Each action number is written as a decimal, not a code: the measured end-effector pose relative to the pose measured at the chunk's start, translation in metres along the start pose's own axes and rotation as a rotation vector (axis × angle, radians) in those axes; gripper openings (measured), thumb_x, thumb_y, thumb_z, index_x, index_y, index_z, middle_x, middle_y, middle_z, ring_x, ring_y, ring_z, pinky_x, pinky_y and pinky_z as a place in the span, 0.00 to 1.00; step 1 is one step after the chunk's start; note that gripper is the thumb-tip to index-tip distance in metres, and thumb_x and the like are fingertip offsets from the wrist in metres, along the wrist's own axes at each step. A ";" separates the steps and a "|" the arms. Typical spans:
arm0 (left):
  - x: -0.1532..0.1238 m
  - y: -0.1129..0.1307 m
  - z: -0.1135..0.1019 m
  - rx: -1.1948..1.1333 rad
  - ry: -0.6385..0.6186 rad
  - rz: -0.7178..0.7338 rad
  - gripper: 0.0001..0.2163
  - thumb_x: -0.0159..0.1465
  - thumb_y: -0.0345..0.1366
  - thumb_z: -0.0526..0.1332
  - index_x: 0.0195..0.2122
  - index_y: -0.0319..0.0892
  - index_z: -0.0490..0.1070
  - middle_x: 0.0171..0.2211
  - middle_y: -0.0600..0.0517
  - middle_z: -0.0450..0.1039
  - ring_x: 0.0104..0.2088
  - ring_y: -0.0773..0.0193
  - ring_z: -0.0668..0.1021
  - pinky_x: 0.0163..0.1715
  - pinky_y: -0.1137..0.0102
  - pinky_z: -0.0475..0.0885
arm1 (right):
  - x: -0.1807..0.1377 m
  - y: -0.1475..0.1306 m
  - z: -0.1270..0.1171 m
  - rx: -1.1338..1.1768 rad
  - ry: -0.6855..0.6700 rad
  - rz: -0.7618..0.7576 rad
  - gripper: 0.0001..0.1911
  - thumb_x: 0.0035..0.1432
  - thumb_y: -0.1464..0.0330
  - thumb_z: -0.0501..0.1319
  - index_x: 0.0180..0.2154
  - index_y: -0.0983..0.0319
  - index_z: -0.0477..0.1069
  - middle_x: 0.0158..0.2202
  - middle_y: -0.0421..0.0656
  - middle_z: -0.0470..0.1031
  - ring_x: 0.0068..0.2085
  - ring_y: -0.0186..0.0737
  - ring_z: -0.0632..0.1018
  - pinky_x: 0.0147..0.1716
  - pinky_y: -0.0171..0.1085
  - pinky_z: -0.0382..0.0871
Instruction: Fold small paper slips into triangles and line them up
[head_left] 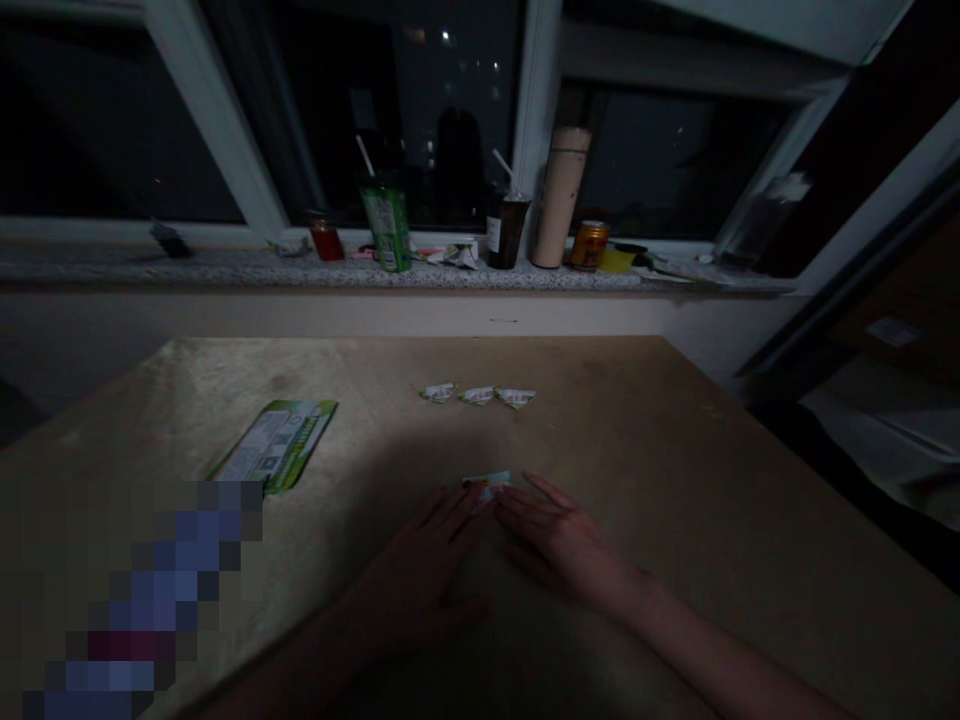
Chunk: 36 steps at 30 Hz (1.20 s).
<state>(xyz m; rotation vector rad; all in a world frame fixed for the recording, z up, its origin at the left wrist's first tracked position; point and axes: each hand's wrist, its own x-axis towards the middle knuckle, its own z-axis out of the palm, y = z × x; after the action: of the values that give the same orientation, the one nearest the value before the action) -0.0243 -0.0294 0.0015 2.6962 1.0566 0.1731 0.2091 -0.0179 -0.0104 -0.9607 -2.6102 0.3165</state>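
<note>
A small piece of printed paper (pixel 486 487) lies on the tan table (pixel 675 480) in dim light. My left hand (pixel 420 570) lies flat with its fingers stretched out, the fingertips touching the paper's left side. My right hand (pixel 551 535) also lies flat with fingers extended, its fingertips pressing the paper's right side. Farther back, three small folded paper pieces (pixel 478 395) sit in a row. A green and white printed leaflet (pixel 277 443) lies to the left.
A stone windowsill (pixel 225 268) at the back holds a green can (pixel 388 225) with a straw, a red can (pixel 327 240), a dark bottle (pixel 507 230), a tall beige flask (pixel 559 195) and an orange can (pixel 589 245). The table's right edge drops off to a dark floor.
</note>
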 end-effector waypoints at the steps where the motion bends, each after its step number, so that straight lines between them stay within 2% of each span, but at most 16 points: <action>1: 0.000 0.000 -0.001 0.002 -0.007 0.003 0.40 0.60 0.51 0.59 0.66 0.43 0.38 0.67 0.47 0.39 0.64 0.51 0.49 0.62 0.56 0.47 | 0.000 0.000 0.000 0.002 0.006 0.004 0.22 0.64 0.66 0.52 0.58 0.61 0.60 0.58 0.46 0.65 0.59 0.40 0.66 0.64 0.47 0.45; 7: 0.000 0.000 0.001 0.011 0.012 0.007 0.40 0.60 0.53 0.58 0.66 0.45 0.39 0.67 0.47 0.39 0.64 0.49 0.50 0.62 0.53 0.45 | -0.001 -0.002 0.002 0.001 0.056 0.012 0.21 0.64 0.67 0.53 0.58 0.61 0.61 0.58 0.45 0.65 0.59 0.40 0.65 0.63 0.49 0.48; 12: 0.001 -0.001 0.001 0.019 0.018 0.010 0.40 0.60 0.54 0.58 0.66 0.46 0.39 0.66 0.47 0.42 0.64 0.48 0.51 0.61 0.52 0.45 | -0.005 -0.001 0.004 -0.080 0.145 0.049 0.19 0.62 0.68 0.54 0.54 0.63 0.66 0.56 0.46 0.68 0.60 0.43 0.63 0.63 0.51 0.49; 17: 0.001 -0.002 -0.002 0.020 0.006 0.032 0.38 0.61 0.53 0.57 0.66 0.45 0.39 0.66 0.47 0.42 0.64 0.48 0.52 0.61 0.52 0.44 | -0.005 -0.001 0.003 -0.111 0.132 0.078 0.17 0.63 0.68 0.53 0.52 0.63 0.68 0.53 0.45 0.71 0.60 0.44 0.64 0.62 0.53 0.47; 24: -0.002 -0.022 -0.006 0.003 -0.038 0.094 0.35 0.64 0.49 0.55 0.67 0.48 0.35 0.67 0.49 0.40 0.64 0.53 0.51 0.62 0.54 0.44 | -0.005 -0.002 0.003 -0.115 0.147 0.115 0.16 0.64 0.68 0.52 0.51 0.61 0.69 0.53 0.43 0.72 0.58 0.43 0.66 0.62 0.53 0.48; 27: -0.002 -0.028 -0.007 0.005 -0.057 0.106 0.33 0.65 0.49 0.54 0.66 0.48 0.38 0.66 0.50 0.42 0.64 0.53 0.51 0.62 0.56 0.46 | -0.006 -0.001 0.006 -0.119 0.167 0.107 0.16 0.64 0.68 0.52 0.51 0.60 0.69 0.52 0.43 0.73 0.58 0.43 0.67 0.62 0.53 0.47; 36: 0.000 -0.019 -0.007 0.041 -0.032 0.079 0.36 0.63 0.52 0.56 0.66 0.47 0.39 0.66 0.49 0.42 0.64 0.53 0.53 0.61 0.56 0.46 | 0.003 -0.004 0.016 -0.171 0.231 0.050 0.17 0.62 0.71 0.53 0.50 0.67 0.70 0.51 0.49 0.73 0.56 0.44 0.69 0.61 0.49 0.54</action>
<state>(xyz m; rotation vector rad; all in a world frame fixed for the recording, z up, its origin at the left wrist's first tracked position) -0.0379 -0.0144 0.0033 2.7694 0.9557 0.1228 0.1985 -0.0202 -0.0234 -1.0522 -2.4336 -0.0081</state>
